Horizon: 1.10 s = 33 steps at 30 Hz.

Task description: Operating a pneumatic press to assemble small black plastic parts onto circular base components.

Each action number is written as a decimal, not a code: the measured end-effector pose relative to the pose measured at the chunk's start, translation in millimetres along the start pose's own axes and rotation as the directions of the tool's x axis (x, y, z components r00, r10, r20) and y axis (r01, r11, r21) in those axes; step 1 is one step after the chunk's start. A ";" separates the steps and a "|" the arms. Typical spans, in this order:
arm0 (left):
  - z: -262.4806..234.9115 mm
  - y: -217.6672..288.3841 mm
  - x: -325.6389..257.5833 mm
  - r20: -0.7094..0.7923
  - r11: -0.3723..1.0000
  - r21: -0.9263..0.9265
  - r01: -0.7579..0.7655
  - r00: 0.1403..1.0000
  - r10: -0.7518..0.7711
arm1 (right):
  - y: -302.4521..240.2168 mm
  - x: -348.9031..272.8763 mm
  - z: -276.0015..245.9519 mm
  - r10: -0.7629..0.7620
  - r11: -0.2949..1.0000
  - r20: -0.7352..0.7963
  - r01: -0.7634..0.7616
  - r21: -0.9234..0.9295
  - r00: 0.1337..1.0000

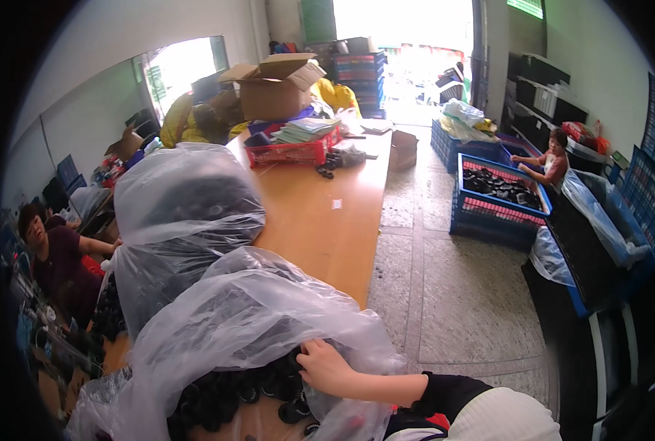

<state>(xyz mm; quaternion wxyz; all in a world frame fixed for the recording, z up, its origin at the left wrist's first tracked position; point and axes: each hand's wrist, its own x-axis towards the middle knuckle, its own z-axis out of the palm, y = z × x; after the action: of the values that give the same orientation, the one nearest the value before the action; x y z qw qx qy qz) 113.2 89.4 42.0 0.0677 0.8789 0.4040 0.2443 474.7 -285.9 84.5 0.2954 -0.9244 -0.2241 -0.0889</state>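
While the right hand (326,365) grips the clear plastic bag (246,323), small black round parts (224,400) remain inside. Left hand not visible. Second bag (184,220) on the wooden surface (327,228) looks untouched.

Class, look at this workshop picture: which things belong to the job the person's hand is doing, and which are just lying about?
In the job: right hand; clear plastic bag it reaches into; small black round parts inside.

Lying about: second filled bag; wooden table; red basket; open cardboard box; blue crate.
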 end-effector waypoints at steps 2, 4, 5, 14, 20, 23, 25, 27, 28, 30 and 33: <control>2.3 -0.9 -5.0 -0.038 0.998 0.008 0.058 0.998 -0.058 | -5.9 -0.8 -6.1 -0.068 0.996 -0.046 0.070 0.047 0.997; 1.4 -6.1 -15.0 -0.103 0.989 0.024 0.144 0.985 -0.141 | -7.0 -3.4 -0.3 -0.109 0.992 -0.041 0.112 0.061 0.993; -1.2 -10.3 -23.9 -0.143 0.979 0.035 0.200 0.971 -0.193 | -8.1 -4.8 0.4 -0.100 0.994 -0.031 0.101 0.045 0.995; -28.3 -18.4 -97.1 -0.723 0.969 -0.212 0.130 0.646 -0.245 | -73.4 -14.4 -9.5 -0.462 0.756 0.101 0.331 0.565 0.881; -53.2 71.0 -60.1 -0.504 0.833 -0.554 -0.012 0.801 -0.324 | -130.2 -33.8 0.7 -0.384 0.652 0.305 0.022 0.758 0.872; -68.1 77.0 -27.6 -0.362 0.658 -0.753 -0.017 0.845 -0.393 | -158.2 -49.3 1.9 -0.577 0.660 0.299 0.219 0.719 0.760; -75.4 79.4 -9.7 -0.491 0.764 -0.645 -0.001 0.766 -0.414 | -172.6 -62.9 5.1 -0.651 0.616 0.308 0.246 0.748 0.694; -71.8 81.9 -8.3 -0.546 0.787 -0.617 -0.007 0.724 -0.422 | -183.6 -76.0 16.5 -0.681 0.553 0.301 0.199 0.809 0.668; -69.2 86.2 -8.8 -0.595 0.806 -0.592 -0.016 0.684 -0.423 | -191.4 -79.9 17.3 -0.688 0.506 0.285 0.159 0.848 0.668; -55.3 78.7 -28.5 -0.580 0.870 -0.491 0.046 0.728 -0.366 | -213.6 -86.0 17.0 -0.703 0.478 0.266 0.161 0.863 0.660; -48.7 74.4 -61.2 -0.620 0.815 -0.572 0.091 0.602 -0.502 | -250.2 -97.5 32.7 -0.759 0.419 0.262 0.138 0.898 0.596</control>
<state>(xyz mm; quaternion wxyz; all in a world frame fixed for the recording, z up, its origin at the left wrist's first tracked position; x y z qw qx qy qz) 106.1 -9.3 85.1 0.1541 0.5684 0.4656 0.6606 272.8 -120.6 155.7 0.5443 -0.5426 -0.5831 0.2634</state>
